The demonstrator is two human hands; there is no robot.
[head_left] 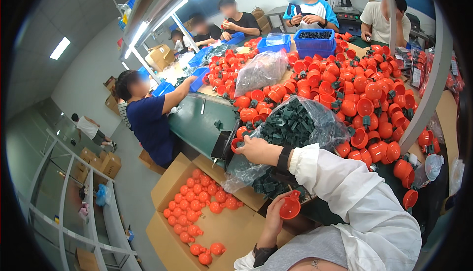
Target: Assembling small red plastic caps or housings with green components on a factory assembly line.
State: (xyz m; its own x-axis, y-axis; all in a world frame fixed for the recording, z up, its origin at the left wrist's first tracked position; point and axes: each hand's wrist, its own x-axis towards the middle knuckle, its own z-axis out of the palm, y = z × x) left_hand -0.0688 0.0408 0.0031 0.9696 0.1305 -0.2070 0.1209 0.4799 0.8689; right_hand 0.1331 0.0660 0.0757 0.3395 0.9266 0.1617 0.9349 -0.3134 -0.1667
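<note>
My left hand (274, 220) is closed around a red plastic cup (290, 208) with a small dark fitting at its top edge, its hollow side facing up. Farther forward, my right hand (259, 151) has its fingers on another red cup (237, 145), beside a small black device (221, 145) at the bench edge. Under and beyond my right wrist, an opened clear plastic bag (327, 123) holds many dark green plastic clips (288, 123). More such clips lie loose below that forearm.
A big heap of red cups (364, 106) covers the bench to the right. An open cardboard box (160, 231) at lower left holds several red cups (189, 199). Blue bins (315, 43) stand at the back. Co-workers sit around, one in a navy shirt (150, 118) at left. A metal post (426, 88) rises at right.
</note>
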